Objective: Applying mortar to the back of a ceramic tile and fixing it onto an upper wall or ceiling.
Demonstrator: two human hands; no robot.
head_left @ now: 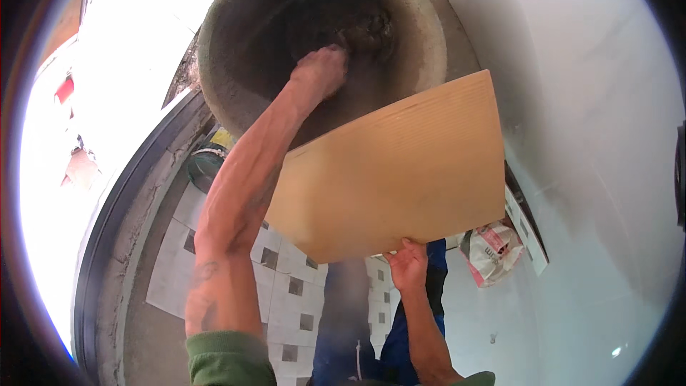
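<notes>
My left hand [321,71] reaches down into a wide round grey tub [214,71], its fingers closed in a fist. Whatever it grips is hidden from me. Dark lumpy material [364,32], like wet mortar, lies in the shadowed bottom just past the fist. A large rectangular tan tile [400,164], with fine ridges across its visible face, leans at the tub's near side and covers part of the rim. At the tile's lower edge my right hand [409,264] grips it between thumb and fingers.
Smooth pale wall panels [586,171] rise close on the right. A white and red bag [491,251] lies by the wall, near a narrow strip [527,232]. A dark green bucket [207,164] stands left of my forearm. The floor has white tiles with small grey squares [295,286].
</notes>
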